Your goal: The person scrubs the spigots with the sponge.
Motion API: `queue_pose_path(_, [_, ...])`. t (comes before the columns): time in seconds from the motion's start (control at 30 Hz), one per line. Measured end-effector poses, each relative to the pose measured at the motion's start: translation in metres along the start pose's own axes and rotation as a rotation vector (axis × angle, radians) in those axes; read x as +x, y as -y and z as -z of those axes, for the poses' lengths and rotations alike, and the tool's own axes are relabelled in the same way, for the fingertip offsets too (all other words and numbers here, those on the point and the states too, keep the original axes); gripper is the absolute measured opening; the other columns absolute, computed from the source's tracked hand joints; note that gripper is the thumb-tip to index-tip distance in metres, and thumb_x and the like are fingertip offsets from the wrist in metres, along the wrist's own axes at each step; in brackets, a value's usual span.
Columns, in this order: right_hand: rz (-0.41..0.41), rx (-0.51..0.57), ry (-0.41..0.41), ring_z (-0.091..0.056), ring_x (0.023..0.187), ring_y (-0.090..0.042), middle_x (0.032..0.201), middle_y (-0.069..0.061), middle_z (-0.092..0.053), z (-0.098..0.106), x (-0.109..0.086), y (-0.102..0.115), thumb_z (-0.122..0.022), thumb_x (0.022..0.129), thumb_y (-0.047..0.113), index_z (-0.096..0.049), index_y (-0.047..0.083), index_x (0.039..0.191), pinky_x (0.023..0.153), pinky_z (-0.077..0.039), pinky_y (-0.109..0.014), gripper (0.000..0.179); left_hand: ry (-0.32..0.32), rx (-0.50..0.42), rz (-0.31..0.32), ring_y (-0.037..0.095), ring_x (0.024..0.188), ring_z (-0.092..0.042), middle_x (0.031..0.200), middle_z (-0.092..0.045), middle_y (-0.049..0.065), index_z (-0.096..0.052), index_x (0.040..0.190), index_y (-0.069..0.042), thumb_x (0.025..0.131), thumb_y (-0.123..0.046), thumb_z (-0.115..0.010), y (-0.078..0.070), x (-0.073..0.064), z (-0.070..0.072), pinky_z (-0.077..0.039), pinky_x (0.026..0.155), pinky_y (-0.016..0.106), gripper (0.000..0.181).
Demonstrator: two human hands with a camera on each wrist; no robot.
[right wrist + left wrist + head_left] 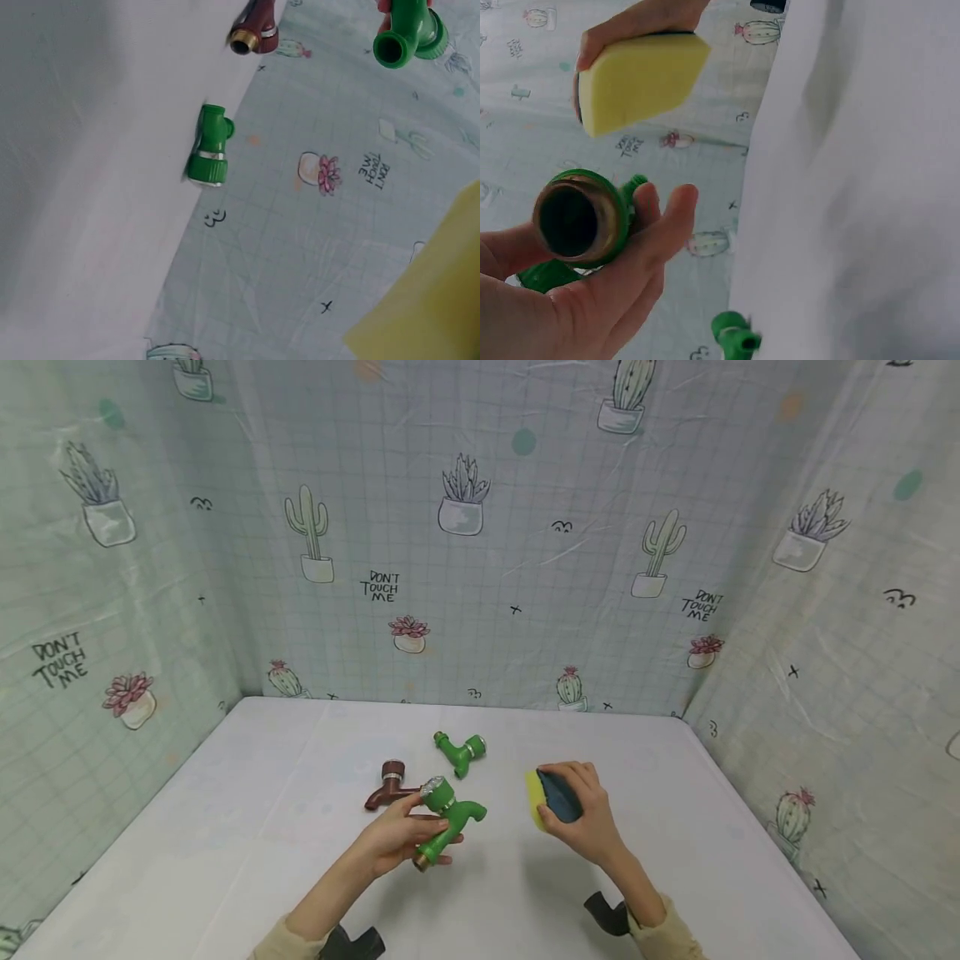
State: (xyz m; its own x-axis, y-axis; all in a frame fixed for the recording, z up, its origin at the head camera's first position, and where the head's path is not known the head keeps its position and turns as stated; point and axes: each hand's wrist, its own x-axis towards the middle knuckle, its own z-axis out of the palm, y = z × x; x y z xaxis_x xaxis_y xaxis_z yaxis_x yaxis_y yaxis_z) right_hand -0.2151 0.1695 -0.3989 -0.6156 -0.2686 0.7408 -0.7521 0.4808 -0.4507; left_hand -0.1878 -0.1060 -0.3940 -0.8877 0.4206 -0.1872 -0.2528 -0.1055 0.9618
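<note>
- At the left, a pale curtain printed with potted cacti runs along the side and on round the far edge of the white table.
- A beige left sleeve comes in from the near edge, with a dark piece just beside it, partly out of view.
- The brown tap lies on the table beyond the left hand, its knob up and its spout pointing left; the hand and its load partly cover its right end.
- The left hand grips a green tap, fingers and thumb curled about it.
- That held green tap is raised above the table, silvery-topped knob at the far left, spout bent to the right, brass-coloured end near.
- Farther off, a second green tap lies on the table, knob to the right and spout toward the near side.
- The sponge, yellow on its left face and dark on the other, is held above the table, apart from the taps.
- The right hand grips the sponge between thumb and fingers.
- Near the right wrist is a dark curved piece, just beside the right sleeve.
</note>
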Motion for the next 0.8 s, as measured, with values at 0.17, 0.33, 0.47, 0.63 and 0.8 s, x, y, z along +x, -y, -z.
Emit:
queue_pose_path(0.17, [-0.007,-0.009,0.016,-0.040,0.094,-0.009,0.104,-0.001,-0.057,0.003,-0.002,0.003,-0.069,0.066,0.012,-0.058,0.015,0.111,0.068,-0.042,-0.026,0.046,0.016,0.086,0.051,0.026,0.090,-0.065,0.098,-0.065,0.010,-0.035,0.123,0.005,0.089,-0.029,-0.054,-0.007,0.001,0.023,-0.052,0.074,0.052,0.052])
queue_pose_path(0.33, [0.004,-0.005,0.031,-0.039,0.094,-0.009,0.105,0.000,-0.056,0.004,-0.002,0.005,-0.068,0.066,0.012,-0.057,0.014,0.112,0.068,-0.041,-0.027,0.047,0.072,0.208,0.124,0.026,0.089,-0.064,0.100,-0.063,0.013,-0.036,0.124,0.003,0.092,-0.048,-0.038,-0.008,0.006,0.050,-0.053,0.072,0.050,0.061])
queue_pose_path(0.47, [0.001,-0.005,0.045,-0.038,0.093,-0.009,0.105,0.000,-0.056,0.004,-0.003,0.006,-0.068,0.066,0.013,-0.057,0.015,0.112,0.067,-0.038,-0.027,0.047,0.015,0.307,0.213,0.022,0.084,-0.063,0.095,-0.060,0.013,-0.039,0.118,0.002,0.091,-0.051,-0.036,-0.004,0.008,0.066,-0.053,0.068,0.045,0.060])
queue_pose_path(0.63, [0.014,-0.011,0.051,-0.038,0.093,-0.010,0.105,0.000,-0.056,0.004,-0.003,0.006,-0.068,0.066,0.013,-0.056,0.015,0.112,0.066,-0.036,-0.028,0.048,-0.135,0.458,0.284,0.021,0.076,-0.057,0.092,-0.055,0.013,-0.046,0.105,-0.003,0.088,-0.050,-0.045,0.002,0.012,0.075,-0.050,0.060,0.035,0.051])
queue_pose_path(0.8, [0.046,0.002,0.051,-0.038,0.093,-0.011,0.106,-0.001,-0.056,0.003,-0.004,0.005,-0.069,0.066,0.012,-0.056,0.014,0.113,0.068,-0.039,-0.026,0.049,-0.235,0.552,0.290,0.020,0.072,-0.058,0.087,-0.056,0.012,-0.051,0.097,-0.003,0.088,-0.045,-0.048,0.008,0.019,0.081,-0.049,0.057,0.034,0.043])
